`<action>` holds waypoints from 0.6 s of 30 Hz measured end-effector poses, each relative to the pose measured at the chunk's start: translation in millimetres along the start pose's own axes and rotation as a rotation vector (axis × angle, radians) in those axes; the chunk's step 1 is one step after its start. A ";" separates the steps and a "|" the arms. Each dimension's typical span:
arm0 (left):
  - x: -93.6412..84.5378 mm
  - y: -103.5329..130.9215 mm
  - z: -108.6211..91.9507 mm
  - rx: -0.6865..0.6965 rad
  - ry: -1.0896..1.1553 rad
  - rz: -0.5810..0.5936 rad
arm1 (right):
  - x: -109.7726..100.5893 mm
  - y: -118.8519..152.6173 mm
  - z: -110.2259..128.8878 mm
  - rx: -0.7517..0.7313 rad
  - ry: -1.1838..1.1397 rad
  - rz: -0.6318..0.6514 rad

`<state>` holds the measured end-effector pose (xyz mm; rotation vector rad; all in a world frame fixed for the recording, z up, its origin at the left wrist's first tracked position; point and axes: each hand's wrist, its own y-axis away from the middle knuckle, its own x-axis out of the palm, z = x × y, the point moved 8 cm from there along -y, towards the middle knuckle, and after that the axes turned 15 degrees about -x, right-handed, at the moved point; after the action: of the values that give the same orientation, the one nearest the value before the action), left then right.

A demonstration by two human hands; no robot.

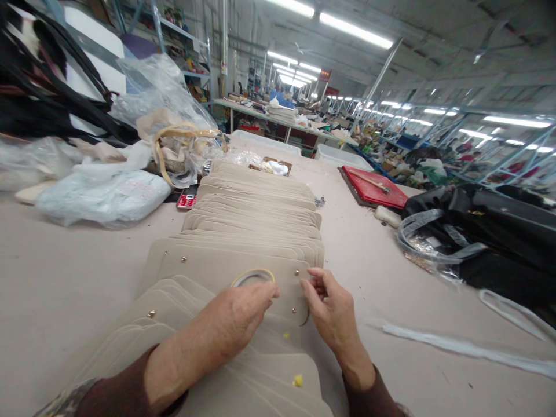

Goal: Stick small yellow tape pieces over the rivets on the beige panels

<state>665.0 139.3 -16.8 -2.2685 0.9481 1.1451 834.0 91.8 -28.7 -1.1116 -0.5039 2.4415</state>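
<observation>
Beige panels with rounded corners [252, 202] lie overlapped in a long fanned row down the table. Small metal studs show on the top panel [208, 263] and on one at the left. My left hand [245, 310] is over the middle of that panel, fingers closed round a roll of tape with a yellow edge [254, 272]. At the panel's right edge, beside a stud [296, 273], my right hand [328, 298] has its thumb and fingertips close together; what lies between them is too small to make out. Yellow bits [297, 380] sit on the nearer panels.
Plastic-wrapped bundles [104, 194] lie on the left, with a red-keyed calculator [186, 200] by the panels. A red pad [376, 186] bears a stick-like tool. Black bags [499, 237] and a white strip [464, 347] are on the right.
</observation>
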 end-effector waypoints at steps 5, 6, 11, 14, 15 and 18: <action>1.3 3.6 -13.2 0.084 0.045 -0.036 | 3.6 16.2 28.9 -0.089 -0.252 0.106; 3.8 4.4 -12.6 0.083 0.038 -0.044 | 5.1 18.5 33.4 -0.120 -0.269 0.119; 18.0 6.8 -6.5 0.047 0.002 -0.048 | 14.4 23.2 48.4 -0.286 -0.269 0.152; 24.6 8.0 -4.5 0.051 -0.030 -0.041 | 19.0 23.6 52.6 -0.343 -0.225 0.176; 26.1 8.4 -3.8 0.053 -0.044 -0.044 | 19.7 23.8 53.8 -0.360 -0.214 0.176; 29.7 9.3 -3.1 0.060 -0.051 -0.038 | 20.5 24.7 56.9 -0.404 -0.176 0.167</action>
<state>672.5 119.6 -40.0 -2.1895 0.9042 1.1378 772.5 72.4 -18.2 -1.1318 -1.0346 2.6705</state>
